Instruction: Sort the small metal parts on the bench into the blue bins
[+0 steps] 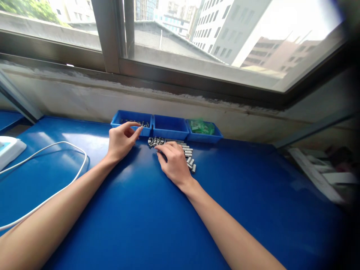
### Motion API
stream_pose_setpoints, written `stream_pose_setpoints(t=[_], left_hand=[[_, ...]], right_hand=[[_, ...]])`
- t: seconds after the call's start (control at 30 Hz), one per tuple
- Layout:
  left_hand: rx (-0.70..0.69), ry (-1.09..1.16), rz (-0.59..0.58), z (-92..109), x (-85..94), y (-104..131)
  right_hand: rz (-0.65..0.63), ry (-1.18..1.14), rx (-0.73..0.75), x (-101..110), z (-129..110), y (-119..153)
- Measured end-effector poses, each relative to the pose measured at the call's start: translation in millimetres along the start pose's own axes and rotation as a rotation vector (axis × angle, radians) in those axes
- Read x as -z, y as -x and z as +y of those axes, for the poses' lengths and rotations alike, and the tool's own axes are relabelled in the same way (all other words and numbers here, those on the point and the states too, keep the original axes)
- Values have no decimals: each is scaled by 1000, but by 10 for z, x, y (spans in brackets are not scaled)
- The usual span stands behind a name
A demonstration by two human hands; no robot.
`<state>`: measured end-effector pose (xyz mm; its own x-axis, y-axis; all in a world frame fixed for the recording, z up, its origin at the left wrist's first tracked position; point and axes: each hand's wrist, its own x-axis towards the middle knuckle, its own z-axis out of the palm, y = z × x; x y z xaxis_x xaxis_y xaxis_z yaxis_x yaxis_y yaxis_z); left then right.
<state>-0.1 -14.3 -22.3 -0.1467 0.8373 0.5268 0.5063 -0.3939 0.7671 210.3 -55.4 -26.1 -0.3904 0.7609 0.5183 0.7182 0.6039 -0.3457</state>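
My left hand is at the front edge of the left blue bin, its thumb and forefinger pinched around something too small to make out. Small metal parts lie in that bin. My right hand hovers low at a pile of small metal pieces, thumb and fingertips drawn close together; whatever they hold, if anything, is too small to tell. Silvery metal cylinders lie in a row behind and to the right of this hand, with several loose ones nearer me.
Beside the left bin stand a middle blue bin and a right one holding green plastic packaging. A white cable curves over the blue table from a white device at the left. Behind are a wall and window.
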Motion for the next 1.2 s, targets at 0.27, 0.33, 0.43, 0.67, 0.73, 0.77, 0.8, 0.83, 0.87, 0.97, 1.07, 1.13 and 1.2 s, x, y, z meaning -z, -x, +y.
stream_pose_setpoints(t=[0.27, 0.33, 0.43, 0.67, 0.73, 0.77, 0.8, 0.83, 0.87, 0.97, 1.07, 1.13, 1.2], left_hand=[[-379, -245, -181, 10, -69, 84], [-407, -257, -219, 3, -72, 93], [-420, -264, -231, -7, -71, 97], [-440, -278, -235, -1, -69, 108], [-451, -280, -233, 6, -69, 115], [-459, -285, -235, 9, -69, 119], [-470, -291, -240, 12, -69, 122], [-483, -297, -247, 13, -70, 126], [-496, -300, -256, 12, -71, 130], [-531, -296, -292, 1, -74, 140], [-555, -284, -312, -1, -74, 148], [-571, -283, -311, 12, -70, 152], [-591, -289, -316, 37, -66, 156]], right_hand=[[-34, -19, -5, 5, -14, 5], [-35, -17, 13, 5, -14, 6], [-31, -26, 34, 10, -21, 5], [204, -462, -199, 14, 28, -23], [288, -650, -315, -2, 80, -36], [322, -724, -357, -10, 103, -42], [353, -774, -387, -17, 123, -48], [378, -806, -410, -21, 136, -53], [396, -824, -426, -22, 142, -57], [404, -844, -447, -16, 137, -64], [384, -840, -435, -15, 129, -63], [370, -833, -420, -22, 130, -58], [355, -832, -399, -31, 133, -50]])
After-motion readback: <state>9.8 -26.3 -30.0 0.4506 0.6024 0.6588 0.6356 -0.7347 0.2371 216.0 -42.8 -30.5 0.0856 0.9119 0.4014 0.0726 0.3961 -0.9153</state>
